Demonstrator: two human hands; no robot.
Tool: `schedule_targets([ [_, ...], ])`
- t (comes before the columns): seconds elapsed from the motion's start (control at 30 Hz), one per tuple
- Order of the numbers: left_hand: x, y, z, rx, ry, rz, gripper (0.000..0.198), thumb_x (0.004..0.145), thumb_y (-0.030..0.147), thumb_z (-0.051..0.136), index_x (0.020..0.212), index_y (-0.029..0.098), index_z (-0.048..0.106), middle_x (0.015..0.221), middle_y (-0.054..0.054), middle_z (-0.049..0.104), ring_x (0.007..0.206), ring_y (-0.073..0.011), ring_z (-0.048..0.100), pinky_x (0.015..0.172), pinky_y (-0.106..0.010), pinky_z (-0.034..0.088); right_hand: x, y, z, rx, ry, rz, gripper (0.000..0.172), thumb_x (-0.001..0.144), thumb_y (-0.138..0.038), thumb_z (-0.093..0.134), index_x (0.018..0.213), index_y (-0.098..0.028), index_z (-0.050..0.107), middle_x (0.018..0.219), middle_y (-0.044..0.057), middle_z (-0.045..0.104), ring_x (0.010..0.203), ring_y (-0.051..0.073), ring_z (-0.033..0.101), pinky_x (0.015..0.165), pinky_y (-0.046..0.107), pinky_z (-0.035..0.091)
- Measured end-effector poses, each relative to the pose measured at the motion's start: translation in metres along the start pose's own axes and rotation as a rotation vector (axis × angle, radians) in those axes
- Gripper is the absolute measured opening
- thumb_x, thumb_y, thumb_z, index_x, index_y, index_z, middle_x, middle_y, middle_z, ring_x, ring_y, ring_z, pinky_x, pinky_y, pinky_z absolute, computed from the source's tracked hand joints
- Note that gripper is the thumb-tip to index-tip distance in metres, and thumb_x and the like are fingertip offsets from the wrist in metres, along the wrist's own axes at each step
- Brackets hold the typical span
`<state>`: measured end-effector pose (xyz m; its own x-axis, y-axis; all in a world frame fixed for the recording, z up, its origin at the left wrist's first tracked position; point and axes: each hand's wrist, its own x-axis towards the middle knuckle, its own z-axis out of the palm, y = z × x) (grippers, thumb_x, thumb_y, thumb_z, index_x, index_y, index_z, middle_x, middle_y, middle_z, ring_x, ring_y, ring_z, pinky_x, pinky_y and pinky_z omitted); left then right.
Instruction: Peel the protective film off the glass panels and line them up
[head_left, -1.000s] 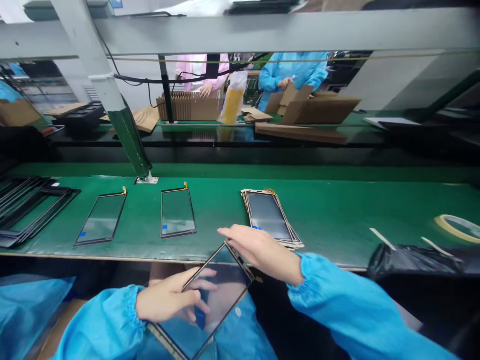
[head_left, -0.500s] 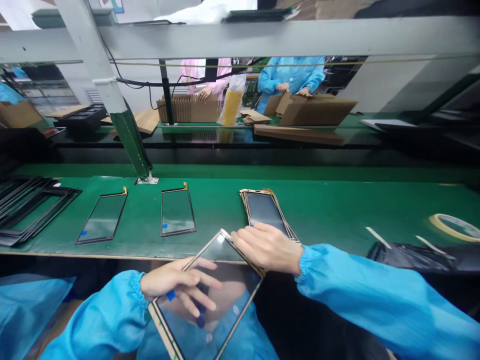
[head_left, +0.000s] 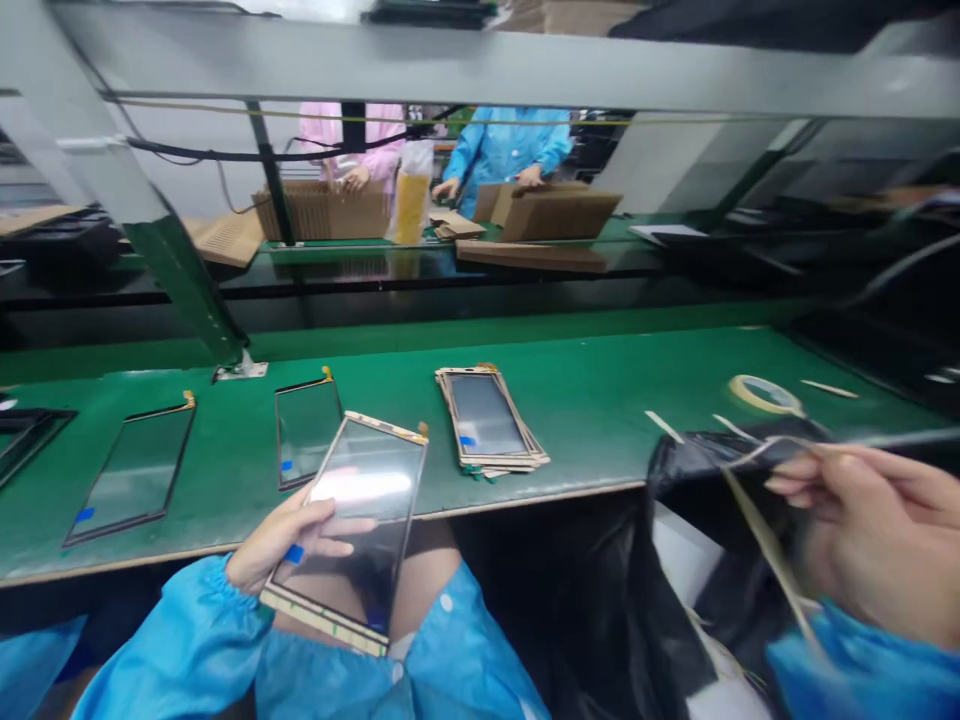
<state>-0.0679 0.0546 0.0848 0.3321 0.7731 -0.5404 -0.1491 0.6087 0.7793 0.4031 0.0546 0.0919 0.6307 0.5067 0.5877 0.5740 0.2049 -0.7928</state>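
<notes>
The left hand (head_left: 281,535) grips a glass panel (head_left: 382,475) by its left edge, thumb across the front and the other fingers spread behind, showing through the glass; the panel is tilted above the lap, just in front of the table (head_left: 600,400). The right hand (head_left: 877,530), slightly blurred, has thumb and fingertips closed together on a thin pale strip (head_left: 763,538), which bends and hangs down over an open black bag (head_left: 634,600) holding white scraps. Two short strips (head_left: 664,427) lie at the bag's rim, with a roll of tape (head_left: 752,402) near them on the table. Beyond the held panel, a stack of screens (head_left: 487,415) lies on the table, slightly fanned. To its left lie two more glass panels (head_left: 142,465), one partly behind the held one, then black frames (head_left: 49,435) at the far left. Across the way, a person in pink (head_left: 386,155) and a person in blue (head_left: 514,140) have their hands at cardboard pieces (head_left: 562,215).
</notes>
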Motion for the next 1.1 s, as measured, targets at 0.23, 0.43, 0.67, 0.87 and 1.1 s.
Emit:
schedule_targets([
  [0.23,0.013,0.004,0.005,0.047,-0.109,-0.085,0.062,0.091,0.044,0.057,0.146,0.030,0.032,0.143,-0.010,0.053,0.121,-0.0285,0.060,0.086,-0.032,0.055,-0.071,0.084,-0.086,-0.542,-0.404,0.086,0.045,0.077,-0.036,0.064,0.039,-0.021,0.045,0.036,0.000,0.040,0.031,0.011,0.036,0.041,0.028,0.024],
  [0.43,0.026,0.000,0.024,0.282,-0.367,-0.119,0.059,0.086,0.048,0.063,0.136,0.021,0.047,0.133,-0.018,0.060,0.110,-0.0306,0.066,0.084,-0.037,0.054,-0.072,0.054,-0.045,-0.588,-0.609,-0.008,0.028,0.080,-0.034,0.061,0.056,-0.022,0.054,0.056,0.002,0.055,0.049,0.016,0.050,0.049,0.028,0.031],
  [0.67,0.013,-0.011,0.039,0.449,-0.493,-0.139,0.059,0.085,0.053,0.063,0.133,0.019,0.050,0.123,-0.017,0.066,0.101,-0.0242,0.069,0.073,-0.028,0.052,-0.080,-0.055,0.074,-0.053,-1.086,-0.686,0.029,0.101,-0.023,0.035,0.119,-0.017,0.057,0.108,0.009,0.067,0.099,0.019,0.062,0.085,0.030,0.049],
  [0.87,0.000,-0.019,0.028,0.455,-0.479,-0.137,0.055,0.087,0.051,0.062,0.131,0.020,0.052,0.121,-0.015,0.067,0.099,-0.0211,0.069,0.068,-0.023,0.051,-0.086,-0.087,0.108,-0.208,-1.253,-1.147,0.020,0.095,-0.008,0.042,0.091,-0.015,0.060,0.077,0.004,0.060,0.068,0.018,0.057,0.061,0.029,0.041],
  [1.1,0.009,-0.023,0.030,0.407,-0.492,-0.206,0.060,0.081,0.054,0.067,0.129,0.020,0.055,0.118,-0.016,0.068,0.095,-0.0230,0.071,0.067,-0.026,0.054,-0.087,-0.106,0.108,-0.318,-1.117,-1.494,0.027,0.091,-0.003,0.044,0.070,-0.017,0.053,0.065,0.002,0.051,0.058,0.016,0.047,0.058,0.032,0.029],
])
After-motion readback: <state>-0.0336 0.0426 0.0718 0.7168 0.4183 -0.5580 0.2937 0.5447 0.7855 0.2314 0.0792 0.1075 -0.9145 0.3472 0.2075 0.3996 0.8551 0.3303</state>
